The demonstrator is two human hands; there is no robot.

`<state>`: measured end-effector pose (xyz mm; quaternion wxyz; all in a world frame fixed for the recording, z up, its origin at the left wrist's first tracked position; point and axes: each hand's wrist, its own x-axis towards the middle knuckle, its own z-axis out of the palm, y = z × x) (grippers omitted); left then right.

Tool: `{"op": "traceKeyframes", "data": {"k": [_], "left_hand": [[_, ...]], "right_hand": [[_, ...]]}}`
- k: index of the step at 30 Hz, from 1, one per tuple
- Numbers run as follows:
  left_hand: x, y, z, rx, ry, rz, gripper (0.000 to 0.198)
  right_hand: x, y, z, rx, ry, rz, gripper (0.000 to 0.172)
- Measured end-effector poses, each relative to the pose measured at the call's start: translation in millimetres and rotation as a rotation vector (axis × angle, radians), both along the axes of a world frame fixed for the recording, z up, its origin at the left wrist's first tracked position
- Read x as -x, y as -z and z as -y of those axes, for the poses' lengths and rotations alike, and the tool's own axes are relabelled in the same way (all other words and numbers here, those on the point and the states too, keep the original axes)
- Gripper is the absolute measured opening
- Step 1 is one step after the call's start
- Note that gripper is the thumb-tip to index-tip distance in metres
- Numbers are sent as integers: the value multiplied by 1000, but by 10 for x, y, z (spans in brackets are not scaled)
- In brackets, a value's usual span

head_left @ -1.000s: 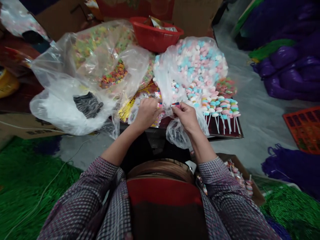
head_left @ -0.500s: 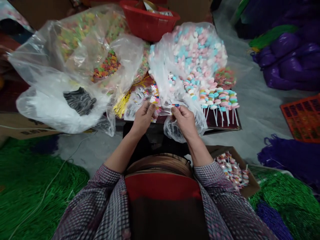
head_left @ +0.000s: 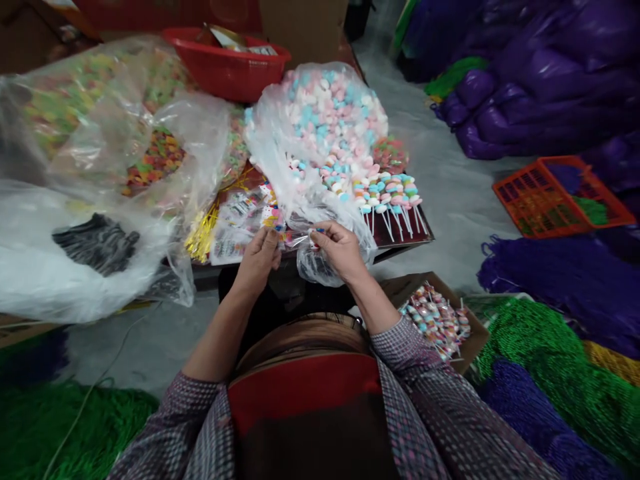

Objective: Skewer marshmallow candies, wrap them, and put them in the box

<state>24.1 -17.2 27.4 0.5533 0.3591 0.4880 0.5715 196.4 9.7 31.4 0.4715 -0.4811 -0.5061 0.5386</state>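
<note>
A small clear plastic wrapper (head_left: pixel 294 238) with colourful print is stretched between my two hands at the table's front edge. My left hand (head_left: pixel 257 261) pinches one end, and my right hand (head_left: pixel 341 249) has the other end between thumb and fingers. Just behind my left hand lies a pile of printed wrappers (head_left: pixel 231 230), beside a bundle of gold twist ties (head_left: pixel 203 233). Past my right hand, stacked pastel candies on white sticks (head_left: pixel 390 192) lie with the sticks pointing towards me. A crumpled clear bag (head_left: pixel 320 263) hangs over the edge under my right hand.
Behind stand a big bag of pastel candies (head_left: pixel 337 110) and a red plastic basin (head_left: pixel 227 70). Left are bags of fruit-coloured candies (head_left: pixel 155 160) and a dark glove (head_left: pixel 95 243). A cardboard box (head_left: pixel 475 337) of wrapped candy sticks and an orange crate (head_left: pixel 533 200) stand right.
My view has swung to the right, so the table sits further left. Both hands still grip the wrapper, which now shows more plainly between them.
</note>
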Motion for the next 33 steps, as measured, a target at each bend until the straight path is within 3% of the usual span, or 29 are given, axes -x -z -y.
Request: {"op": "traceKeyframes", "data": {"k": [3,9,12,15,20,23,27,29,33], "left_hand": [[-16,23,2,45,85,47,47],[-74,69,-43,27,-23,-48,57],[-86,98,-65,11,-8,-152,59],[-88,127,-71,-19,40,-185,48],[-70,146,-78,-42,19,-184,37],[-32,114,-103,-35,-82,-119,40],[-6,46,-140,-10,-158,44,49],[-23,25,-150,6,-144,154,56],[-70,21,-155,40,-130,274,64]], "right_hand": [[-11,2,16,30,57,19,46],[-74,-67,74,-180,102,211,59],[-118,-47,24,-144,66,161,48],[-144,-18,-13,-64,46,92,42],[-190,-59,16,-177,82,258,61],[-426,-115,-61,-236,38,413,55],[-1056,-164,-312,-322,365,771,28],[-1352,-167,-427,-226,437,1027,28],[-1616,-108,-546,2,333,1328,29]]}}
